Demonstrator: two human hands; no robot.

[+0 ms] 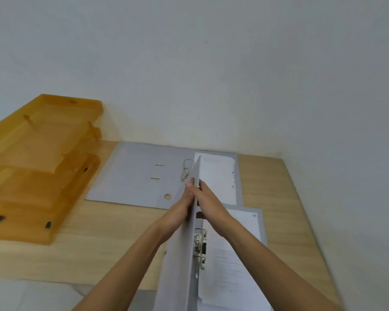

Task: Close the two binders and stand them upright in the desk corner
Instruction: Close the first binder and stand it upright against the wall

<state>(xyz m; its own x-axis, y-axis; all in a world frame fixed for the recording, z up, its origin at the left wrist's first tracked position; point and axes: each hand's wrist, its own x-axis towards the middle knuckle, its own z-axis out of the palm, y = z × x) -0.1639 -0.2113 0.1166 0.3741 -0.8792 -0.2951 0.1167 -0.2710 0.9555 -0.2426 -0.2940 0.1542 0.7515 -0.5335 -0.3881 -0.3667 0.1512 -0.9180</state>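
Two grey lever-arch binders are on the wooden desk (112, 241). The far binder (135, 173) lies open flat against the wall, white sheets on its right half. The near binder (180, 254) is partly open: its left cover stands nearly vertical, edge toward me, and its metal lever mechanism (200, 245) and white pages (227, 261) show to the right. My left hand (181, 209) presses on the outer left side of the raised cover, fingers at its top edge. My right hand (209, 205) grips the same cover from the right side.
Stacked translucent orange letter trays (38, 167) take up the desk's left side. A white wall runs along the back and right, meeting at the desk corner (281, 157). Bare wood shows between the trays and the binders and along the right edge.
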